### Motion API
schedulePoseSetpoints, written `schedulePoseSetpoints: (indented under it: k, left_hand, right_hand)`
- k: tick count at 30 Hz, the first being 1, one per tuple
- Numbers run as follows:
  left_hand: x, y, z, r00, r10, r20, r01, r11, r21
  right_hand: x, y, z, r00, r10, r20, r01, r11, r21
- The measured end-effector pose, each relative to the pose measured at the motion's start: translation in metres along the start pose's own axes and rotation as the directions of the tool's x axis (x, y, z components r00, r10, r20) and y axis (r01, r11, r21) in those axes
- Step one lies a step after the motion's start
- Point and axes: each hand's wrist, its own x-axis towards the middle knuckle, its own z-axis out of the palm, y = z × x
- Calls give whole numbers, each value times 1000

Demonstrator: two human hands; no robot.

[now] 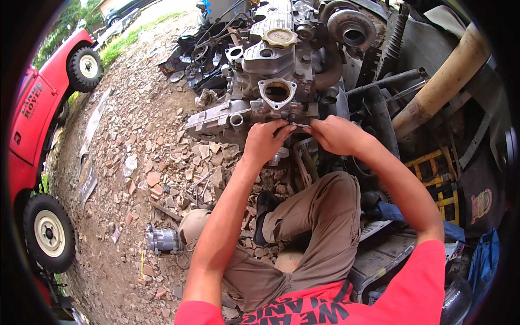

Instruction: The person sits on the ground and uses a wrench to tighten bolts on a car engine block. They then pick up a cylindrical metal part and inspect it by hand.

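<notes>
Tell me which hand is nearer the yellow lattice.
Right: the right hand is at the engine, left of the yellow lattice; the left hand is farther left, also at the engine.

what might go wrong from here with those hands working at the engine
The small metal piece between the left hand and right hand might slip and get lost among the loose stones.
Just above the hands, the triangular port is uncovered, so grit could get inside the engine.
With both hands so close to the engine, a slip may scrape skin.
</notes>
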Motion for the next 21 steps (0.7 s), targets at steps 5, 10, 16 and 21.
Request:
schedulePoseSetpoints:
  k: [5, 10, 16, 21]
  left_hand:
    - [7, 0, 2, 997, -76, 5, 77, 996, -49]
    - [12, -1, 3, 990, -138, 31, 138, 990, 0]
    - [12, 1, 7, 991, -135, -14, 135, 991, -7]
    - [9, 0, 8, 985, -169, -41, 171, 984, 41]
  right_hand:
    - [25, -19, -34, 972, 104, 209, -68, 982, -173]
    - [49, -41, -64, 907, 177, 383, -57, 951, -303]
    - [44, -9, -48, 949, 44, 314, 20, 980, -197]
    - [37, 12, -34, 972, -100, 211, 117, 991, -71]
